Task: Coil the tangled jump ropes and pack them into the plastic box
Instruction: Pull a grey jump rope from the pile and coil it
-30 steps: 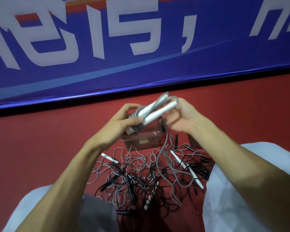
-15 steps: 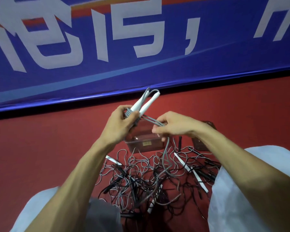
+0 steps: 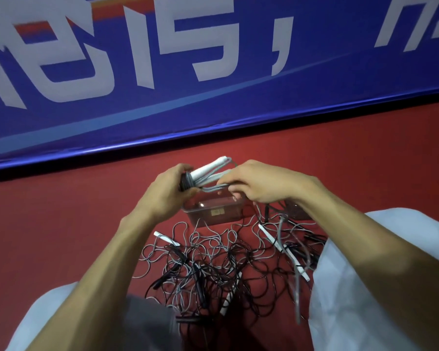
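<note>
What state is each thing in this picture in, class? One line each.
Left hand: grips the rope's wound end.
Right hand: pinches its grey cord.
Held jump rope: partly coiled, tail hanging loose.
Plastic box: open, no lid on.
Rope pile: tangled, not yet coiled.

A red floor [image 3: 61,236] fills the lower half. Behind it stands a blue banner [image 3: 340,79] with big white characters [image 3: 279,31], a pale blue stripe [image 3: 137,116] and an orange band [image 3: 117,6] at the top. A black gap [image 3: 10,175] runs under its glossy lower edge.
</note>
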The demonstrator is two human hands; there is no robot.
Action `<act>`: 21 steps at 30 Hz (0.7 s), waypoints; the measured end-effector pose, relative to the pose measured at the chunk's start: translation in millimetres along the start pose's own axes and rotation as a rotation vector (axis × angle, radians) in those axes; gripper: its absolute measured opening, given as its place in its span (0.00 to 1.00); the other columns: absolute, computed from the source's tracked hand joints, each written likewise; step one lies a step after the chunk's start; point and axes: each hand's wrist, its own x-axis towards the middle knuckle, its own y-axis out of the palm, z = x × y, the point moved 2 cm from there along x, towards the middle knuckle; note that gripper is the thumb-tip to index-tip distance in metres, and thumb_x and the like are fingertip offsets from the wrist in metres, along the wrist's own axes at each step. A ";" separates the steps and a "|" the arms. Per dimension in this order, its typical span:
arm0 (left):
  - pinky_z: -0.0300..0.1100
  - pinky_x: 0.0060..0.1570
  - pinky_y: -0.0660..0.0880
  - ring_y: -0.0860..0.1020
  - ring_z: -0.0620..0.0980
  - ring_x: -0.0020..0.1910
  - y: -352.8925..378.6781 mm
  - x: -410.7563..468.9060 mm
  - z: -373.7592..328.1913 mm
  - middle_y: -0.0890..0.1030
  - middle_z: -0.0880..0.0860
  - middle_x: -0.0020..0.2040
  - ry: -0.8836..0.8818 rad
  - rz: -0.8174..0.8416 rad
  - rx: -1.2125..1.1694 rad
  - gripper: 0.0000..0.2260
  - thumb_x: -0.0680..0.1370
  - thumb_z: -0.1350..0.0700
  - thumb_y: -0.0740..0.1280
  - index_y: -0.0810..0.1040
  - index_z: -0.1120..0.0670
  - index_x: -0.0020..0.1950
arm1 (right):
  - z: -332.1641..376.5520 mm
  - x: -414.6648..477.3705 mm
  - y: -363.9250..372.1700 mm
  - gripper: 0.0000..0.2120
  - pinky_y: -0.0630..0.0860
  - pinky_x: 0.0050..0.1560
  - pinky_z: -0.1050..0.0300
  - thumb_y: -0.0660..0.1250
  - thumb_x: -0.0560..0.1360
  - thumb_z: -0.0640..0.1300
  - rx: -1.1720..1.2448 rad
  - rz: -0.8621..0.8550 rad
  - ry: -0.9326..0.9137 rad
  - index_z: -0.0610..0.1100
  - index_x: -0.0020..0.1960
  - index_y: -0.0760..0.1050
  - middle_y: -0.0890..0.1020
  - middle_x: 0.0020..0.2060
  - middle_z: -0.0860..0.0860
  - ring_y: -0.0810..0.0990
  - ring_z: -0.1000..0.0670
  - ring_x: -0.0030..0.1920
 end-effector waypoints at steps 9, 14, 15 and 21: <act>0.35 0.33 0.69 0.74 0.40 0.30 5.9 -9.0 -20.8 0.78 0.46 0.34 0.163 0.291 0.027 0.12 0.70 0.58 0.73 0.74 0.47 0.47 | 1.9 1.7 -6.6 0.05 0.78 0.48 0.48 0.71 0.74 0.47 -0.076 -0.459 -0.114 0.50 0.50 0.84 0.83 0.44 0.56 0.79 0.55 0.47; 0.33 0.29 0.66 0.71 0.41 0.28 5.3 -16.7 -31.3 0.75 0.45 0.31 0.185 0.302 -0.102 0.19 0.64 0.38 0.76 0.75 0.49 0.42 | -7.5 3.6 -5.1 0.09 0.77 0.43 0.53 0.77 0.67 0.52 0.117 -0.558 0.009 0.50 0.42 0.81 0.81 0.35 0.57 0.78 0.55 0.37; 0.34 0.29 0.65 0.70 0.41 0.28 5.9 -17.3 -32.4 0.74 0.46 0.31 0.194 0.289 -0.119 0.21 0.64 0.35 0.74 0.76 0.49 0.42 | -9.2 4.1 -4.7 0.11 0.76 0.41 0.55 0.78 0.65 0.53 0.156 -0.561 0.038 0.49 0.40 0.80 0.81 0.33 0.57 0.78 0.55 0.36; 0.35 0.30 0.68 0.73 0.44 0.31 -2.2 -18.6 -35.6 0.77 0.47 0.32 0.120 0.321 -0.454 0.08 0.74 0.48 0.73 0.79 0.51 0.46 | -22.7 7.8 -2.8 0.07 0.71 0.36 0.67 0.78 0.67 0.40 0.630 -0.466 0.083 0.43 0.37 0.79 0.80 0.30 0.53 0.75 0.60 0.30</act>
